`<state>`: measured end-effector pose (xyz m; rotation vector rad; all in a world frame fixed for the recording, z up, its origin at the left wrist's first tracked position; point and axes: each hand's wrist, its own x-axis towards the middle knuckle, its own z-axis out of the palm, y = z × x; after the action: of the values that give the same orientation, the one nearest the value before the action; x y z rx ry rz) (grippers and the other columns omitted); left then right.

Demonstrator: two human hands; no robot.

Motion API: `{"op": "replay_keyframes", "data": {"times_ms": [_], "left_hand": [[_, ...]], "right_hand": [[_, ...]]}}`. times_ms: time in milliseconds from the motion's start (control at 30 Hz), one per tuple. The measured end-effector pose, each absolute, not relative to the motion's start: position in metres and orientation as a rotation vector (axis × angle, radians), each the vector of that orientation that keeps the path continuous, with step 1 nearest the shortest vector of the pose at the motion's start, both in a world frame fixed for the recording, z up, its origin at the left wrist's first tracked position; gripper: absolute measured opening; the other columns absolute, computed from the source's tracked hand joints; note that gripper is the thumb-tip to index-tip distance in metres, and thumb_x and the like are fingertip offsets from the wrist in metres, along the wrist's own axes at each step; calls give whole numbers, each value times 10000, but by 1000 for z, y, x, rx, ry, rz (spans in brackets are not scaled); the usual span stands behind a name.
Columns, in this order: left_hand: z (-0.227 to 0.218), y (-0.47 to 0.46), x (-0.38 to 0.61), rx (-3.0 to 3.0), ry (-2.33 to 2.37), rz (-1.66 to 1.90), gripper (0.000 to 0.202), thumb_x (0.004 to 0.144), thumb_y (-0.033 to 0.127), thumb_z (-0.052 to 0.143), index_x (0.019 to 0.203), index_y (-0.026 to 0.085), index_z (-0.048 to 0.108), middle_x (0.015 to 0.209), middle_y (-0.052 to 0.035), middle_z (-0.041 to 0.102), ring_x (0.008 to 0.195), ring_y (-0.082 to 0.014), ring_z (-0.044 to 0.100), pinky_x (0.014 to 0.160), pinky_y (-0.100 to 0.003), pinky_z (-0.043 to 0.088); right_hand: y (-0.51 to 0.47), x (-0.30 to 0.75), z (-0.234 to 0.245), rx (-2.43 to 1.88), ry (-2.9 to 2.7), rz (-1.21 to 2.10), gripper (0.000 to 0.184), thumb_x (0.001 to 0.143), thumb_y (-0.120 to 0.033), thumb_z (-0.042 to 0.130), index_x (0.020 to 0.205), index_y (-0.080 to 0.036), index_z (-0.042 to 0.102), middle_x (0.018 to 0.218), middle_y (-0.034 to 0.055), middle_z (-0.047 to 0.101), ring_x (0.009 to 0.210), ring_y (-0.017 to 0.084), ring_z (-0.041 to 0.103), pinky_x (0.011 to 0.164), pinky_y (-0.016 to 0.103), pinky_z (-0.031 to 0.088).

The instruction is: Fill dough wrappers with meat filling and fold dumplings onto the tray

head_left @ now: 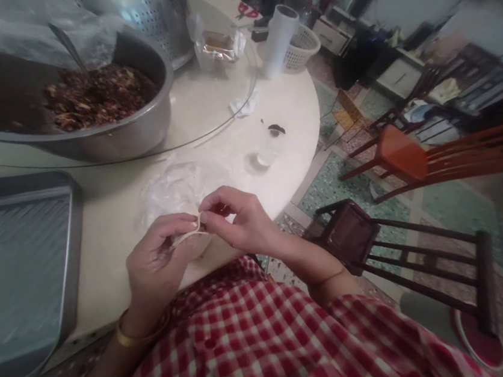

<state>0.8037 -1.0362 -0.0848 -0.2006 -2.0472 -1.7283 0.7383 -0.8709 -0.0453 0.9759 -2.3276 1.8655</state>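
Observation:
My left hand (157,257) and my right hand (243,219) meet just above the near edge of the table. Between their fingertips is a thin, pale dough wrapper (188,237), its edge bent up where both hands pinch it. Whether anything lies inside the fold is hidden by my fingers. Crumpled clear plastic (161,193) lies on the table right behind my hands. Farther back at the left, a large metal bowl (163,111) contains a dark chopped filling (100,100), with a metal spoon (67,46) standing in it.
A metal tray (75,233) sits at the left table edge. Behind the bowl rises a perforated metal pot (172,16). A wrapped package (219,47), a white roll (280,40), a plastic basket (303,49) and red-handled scissors (247,10) are farther back. Chairs (399,153) stand at the right.

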Motion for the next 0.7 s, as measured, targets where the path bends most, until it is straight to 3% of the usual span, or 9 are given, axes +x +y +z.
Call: {"op": "replay_keyframes", "data": {"times_ms": [267,500,700], "left_hand": [[-80,-1034,803,-173,-2061,-1658,62,881,226,717,924,263,694,970,-3,740,750,-135,664,656,-282,564],[-85,-1033,804,-80,-2010,-1641,162,850,239,760,984,271,674,975,-3,740,851,-162,709,703,-283,583],[-87,-1038,806,-59,-2113,-1455,189,884,264,722,1068,297,747,981,6,749,807,-163,700,752,-311,592]], "right_hand": [[-868,740,-41,1209,-2268,1768,116,966,-224,576,934,-159,666,905,43,707,859,116,658,774,251,568],[-867,740,-37,1310,-2179,1620,165,993,-209,536,973,-130,680,910,89,729,869,134,683,804,263,595],[-865,741,-38,1288,-2194,1661,161,995,-199,506,1035,-176,661,997,61,749,957,131,705,864,270,600]]}}
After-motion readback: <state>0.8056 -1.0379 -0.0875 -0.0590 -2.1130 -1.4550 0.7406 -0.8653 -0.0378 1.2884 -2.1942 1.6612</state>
